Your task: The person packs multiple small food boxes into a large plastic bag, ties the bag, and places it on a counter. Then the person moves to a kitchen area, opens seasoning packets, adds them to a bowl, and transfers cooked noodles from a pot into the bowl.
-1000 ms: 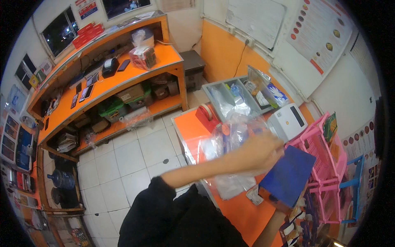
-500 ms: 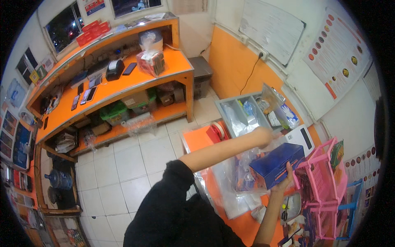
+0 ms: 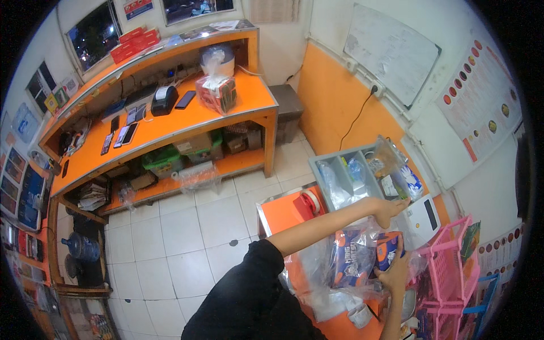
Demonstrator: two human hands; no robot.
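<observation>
On the orange table at lower right, my right hand [image 3: 395, 273] grips a blue and orange printed carton box [image 3: 386, 249], thumb at its near side and fingers along its right. Above the box's far end is my left hand [image 3: 387, 210], its fingers stretched out to the right with nothing plainly held. Directly left of the held box lies a blue printed package [image 3: 352, 258] in clear plastic. Loose clear plastic bags [image 3: 311, 266] spread under and around both; some of the plastic's edges are hard to make out.
Behind my left arm stands a grey divided tray [image 3: 316, 164] with packets, beside a red tape dispenser [image 3: 307, 204]. A white device [image 3: 424, 220] sits by the wall. Pink plastic baskets [image 3: 447, 255] stand at right. An orange counter [image 3: 187, 122] holds phones and a bagged box.
My right hand has turned the box, so a patterned face shows instead of its long plain blue side. My left hand has moved slightly right and its fingers are now extended. The view has shifted.
</observation>
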